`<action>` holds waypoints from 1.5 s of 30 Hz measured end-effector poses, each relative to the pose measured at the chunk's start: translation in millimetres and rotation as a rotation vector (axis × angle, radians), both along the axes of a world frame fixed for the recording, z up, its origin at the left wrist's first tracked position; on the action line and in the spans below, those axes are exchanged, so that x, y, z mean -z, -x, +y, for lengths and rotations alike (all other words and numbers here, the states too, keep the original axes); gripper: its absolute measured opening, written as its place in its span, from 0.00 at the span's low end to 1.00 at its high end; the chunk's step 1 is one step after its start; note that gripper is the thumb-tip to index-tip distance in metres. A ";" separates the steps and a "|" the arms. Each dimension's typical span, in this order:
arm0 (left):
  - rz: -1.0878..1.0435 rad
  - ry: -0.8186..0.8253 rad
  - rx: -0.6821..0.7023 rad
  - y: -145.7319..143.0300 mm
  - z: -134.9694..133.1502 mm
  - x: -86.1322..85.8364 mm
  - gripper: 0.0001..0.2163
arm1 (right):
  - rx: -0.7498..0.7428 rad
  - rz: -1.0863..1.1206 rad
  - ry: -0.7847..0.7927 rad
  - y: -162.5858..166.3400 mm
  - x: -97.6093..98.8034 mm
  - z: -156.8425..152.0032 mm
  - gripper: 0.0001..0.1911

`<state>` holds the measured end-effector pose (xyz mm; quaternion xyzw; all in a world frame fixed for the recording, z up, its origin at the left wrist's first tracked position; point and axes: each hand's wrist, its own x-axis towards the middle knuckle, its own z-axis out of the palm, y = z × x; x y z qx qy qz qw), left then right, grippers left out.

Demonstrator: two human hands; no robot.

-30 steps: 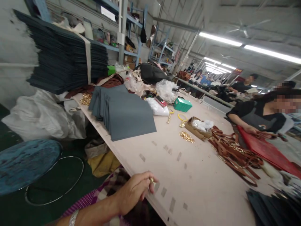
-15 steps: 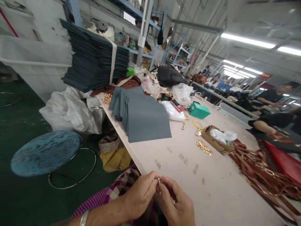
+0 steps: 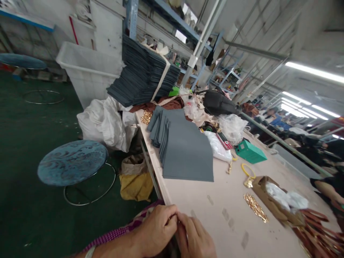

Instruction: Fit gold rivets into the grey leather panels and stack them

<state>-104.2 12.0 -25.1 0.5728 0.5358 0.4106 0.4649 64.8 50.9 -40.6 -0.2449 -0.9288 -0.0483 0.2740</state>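
Observation:
At the near edge of the table, my left hand (image 3: 158, 227) and my right hand (image 3: 197, 236) meet, fingertips pressed together. Both are closed in a pinch around a small gold-coloured metal fitting, which showed between the fingertips a moment ago and is now almost wholly covered by them. Beyond my hands lies a fanned stack of grey sheets (image 3: 188, 150). Small gold fittings form a loose pile (image 3: 256, 208) to the right, and another gold pile (image 3: 146, 117) sits at the table's far left corner.
The pale table (image 3: 199, 200) also bears a cardboard box (image 3: 274, 204) with plastic bags, brown straps (image 3: 319, 233), a green box (image 3: 251, 152), a red phone (image 3: 224, 141) and yellow rings (image 3: 247, 171). A blue round stool (image 3: 72, 163) stands left. A co-worker's arm (image 3: 328, 190) shows at right.
My view has swung left, so the table and its things sit further right. My fingers have closed in over the gold fitting, which showed between them before.

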 end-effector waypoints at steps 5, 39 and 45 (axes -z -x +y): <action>-0.096 0.060 -0.099 20.6 3.2 -1.3 0.12 | -0.052 0.024 -0.028 29.0 -0.3 19.6 0.10; -0.878 0.321 -0.124 8.4 -22.0 21.3 0.23 | 0.389 0.275 1.180 -28.5 -24.7 14.1 0.18; -0.750 0.502 -0.247 0.1 -20.6 13.4 0.23 | 0.333 0.608 1.474 -6.5 -20.5 18.2 0.15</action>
